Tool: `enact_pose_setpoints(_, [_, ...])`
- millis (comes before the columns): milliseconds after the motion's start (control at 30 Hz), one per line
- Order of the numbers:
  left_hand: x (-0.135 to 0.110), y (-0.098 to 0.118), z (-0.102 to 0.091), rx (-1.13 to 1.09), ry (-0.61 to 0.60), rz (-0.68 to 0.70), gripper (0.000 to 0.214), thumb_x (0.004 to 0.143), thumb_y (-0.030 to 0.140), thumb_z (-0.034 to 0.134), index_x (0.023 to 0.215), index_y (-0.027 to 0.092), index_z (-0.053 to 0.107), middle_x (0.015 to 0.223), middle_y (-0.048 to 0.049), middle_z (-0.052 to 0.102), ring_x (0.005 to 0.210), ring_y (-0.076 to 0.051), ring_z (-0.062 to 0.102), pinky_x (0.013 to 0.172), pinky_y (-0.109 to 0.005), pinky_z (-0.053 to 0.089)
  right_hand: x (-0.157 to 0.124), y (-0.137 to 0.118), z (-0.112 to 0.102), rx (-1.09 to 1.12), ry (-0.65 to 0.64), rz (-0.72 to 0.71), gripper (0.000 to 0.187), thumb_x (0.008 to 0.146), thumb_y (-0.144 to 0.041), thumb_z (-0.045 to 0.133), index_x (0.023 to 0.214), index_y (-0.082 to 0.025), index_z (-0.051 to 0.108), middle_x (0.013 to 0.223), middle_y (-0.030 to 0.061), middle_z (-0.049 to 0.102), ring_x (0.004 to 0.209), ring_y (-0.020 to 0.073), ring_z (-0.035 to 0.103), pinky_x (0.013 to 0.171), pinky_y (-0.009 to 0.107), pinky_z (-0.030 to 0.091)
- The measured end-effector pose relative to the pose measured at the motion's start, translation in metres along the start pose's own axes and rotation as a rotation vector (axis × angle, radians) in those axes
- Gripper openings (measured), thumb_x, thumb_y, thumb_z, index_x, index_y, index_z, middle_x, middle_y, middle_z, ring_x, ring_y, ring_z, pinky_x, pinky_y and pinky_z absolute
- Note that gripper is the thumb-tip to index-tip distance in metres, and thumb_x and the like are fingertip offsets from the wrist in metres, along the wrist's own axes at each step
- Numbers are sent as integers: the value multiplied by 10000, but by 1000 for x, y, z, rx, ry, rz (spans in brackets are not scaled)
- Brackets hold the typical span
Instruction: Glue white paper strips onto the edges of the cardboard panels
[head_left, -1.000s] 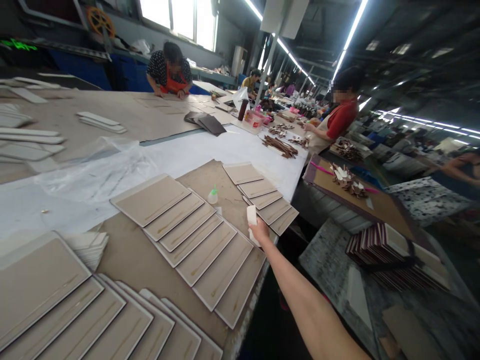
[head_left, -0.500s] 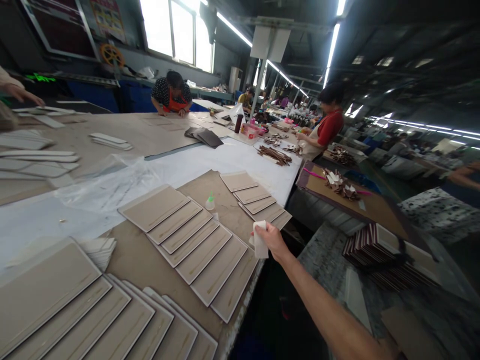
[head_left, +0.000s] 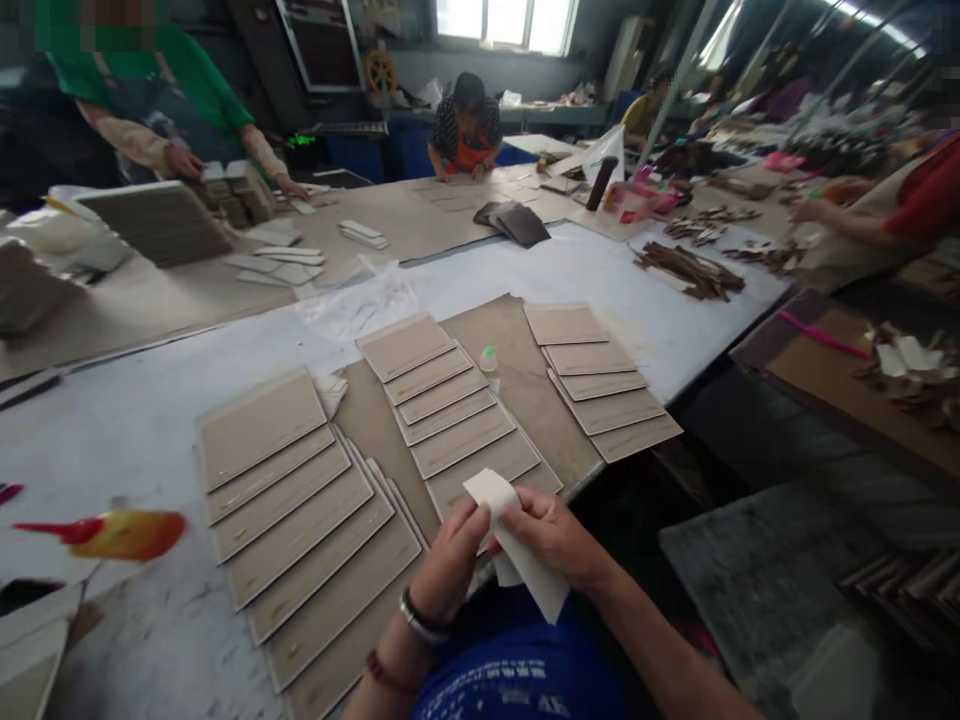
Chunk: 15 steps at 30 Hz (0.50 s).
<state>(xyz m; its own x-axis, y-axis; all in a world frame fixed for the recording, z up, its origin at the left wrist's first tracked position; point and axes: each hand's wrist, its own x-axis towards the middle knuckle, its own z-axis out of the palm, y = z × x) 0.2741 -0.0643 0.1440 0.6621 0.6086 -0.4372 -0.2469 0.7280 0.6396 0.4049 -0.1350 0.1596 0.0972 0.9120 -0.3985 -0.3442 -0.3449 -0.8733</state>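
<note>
A folded off-white strip (head_left: 534, 572), of paper or cloth, is pinched between both hands in front of my body. My left hand (head_left: 450, 548) grips its upper left part, and my right hand (head_left: 556, 535) closes on its right side. Just beyond the hands lies a middle row of overlapping beige panels (head_left: 457, 455), each with a thin brownish line along one edge. A second fanned row of panels (head_left: 300, 530) is on the left, and a shorter row (head_left: 600, 365) on the right. A small bottle with a green tip (head_left: 489, 355) stands between the rows.
A yellow-red squeeze bottle (head_left: 131, 533) lies at the left. Crumpled clear plastic (head_left: 367, 300) and dark sheets (head_left: 517, 222) are farther back. Brown strips (head_left: 690, 270) lie at the right. Co-workers stand across and beside the table; its edge runs close to my body.
My left hand has come into view and taken hold of the strip with my right hand. The strip is now nearer my body. The view has turned left.
</note>
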Motion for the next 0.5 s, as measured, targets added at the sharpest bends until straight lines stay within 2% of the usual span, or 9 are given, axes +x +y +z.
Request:
enact_pose_setpoints(67, [17, -9, 21, 11, -70, -70, 307, 713, 339, 661, 894, 91, 678, 1075, -146, 639, 995, -267, 581, 835, -304, 454, -5, 4, -6, -27, -82, 21, 418, 697, -521, 640, 859, -137, 600, 673, 35, 648, 500, 105, 531, 471, 220, 381])
enact_pose_setpoints(133, [26, -15, 32, -20, -71, -78, 311, 744, 346, 630, 889, 74, 675, 1088, -160, 634, 1030, -256, 570, 878, -297, 438, -10, 8, -16, 0, -122, 51, 418, 667, -491, 678, 869, -134, 600, 697, 33, 648, 526, 108, 537, 491, 223, 385])
enact_pose_setpoints(267, [36, -24, 36, -164, 0, -49, 233, 771, 290, 613, 901, 100, 646, 1014, -146, 667, 1026, -243, 586, 944, -369, 415, -19, 15, -42, 35, -140, 103, 455, 605, -440, 737, 915, -136, 599, 699, 13, 640, 576, 122, 550, 531, 228, 391])
enact_pose_setpoints(400, [44, -35, 40, -243, 86, -11, 192, 791, 260, 590, 907, 109, 616, 984, -136, 677, 990, -239, 611, 962, -405, 412, -22, 25, -65, -24, -138, 73, 411, 658, -469, 687, 857, -119, 608, 627, 15, 624, 538, 109, 527, 505, 217, 349])
enact_pose_setpoints(500, [48, -45, 45, -274, 147, 37, 203, 800, 255, 578, 944, 113, 597, 994, -141, 672, 994, -244, 611, 956, -418, 422, -21, 32, -79, -19, -104, 71, 418, 674, -475, 670, 884, -120, 601, 608, 9, 617, 500, 94, 502, 479, 209, 320])
